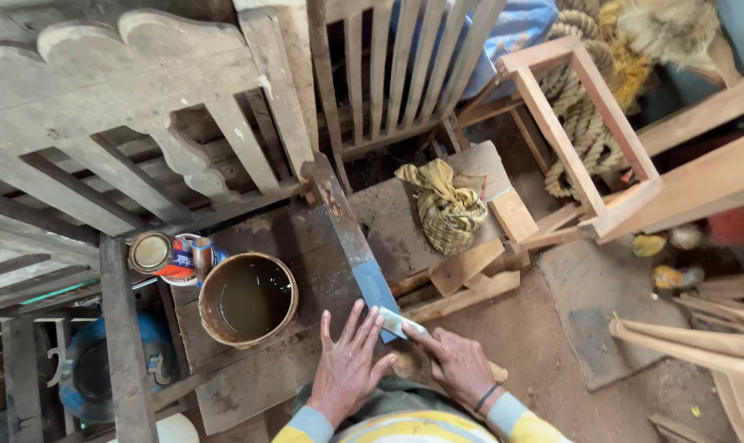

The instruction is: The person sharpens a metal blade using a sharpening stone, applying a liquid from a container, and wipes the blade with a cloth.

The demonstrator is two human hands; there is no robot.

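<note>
Left hand (349, 369) lies flat, fingers spread, on the long blade (351, 246); right hand (454, 365) pinches a small pale stone (394, 321) against its near end; a slip could nick fingers; bucket (247, 299) sits just left of the blade, cloth bundle (444, 205) beyond.

- Long plank (351, 246): grey-blue, with rusty brown patches.
- Bucket (247, 299): brown, holding murky olive liquid.
- Tin can (171, 256): red, orange and blue, with a dull gold lid.
- Cloth (447, 207): yellow with a dark checked pattern.
- Rope (581, 123): tan.
- Stool frame (589, 123): pale bare wood.
- Sleeves (511, 417): yellow with grey cuffs.
- Wristband (486, 397): black.
</note>
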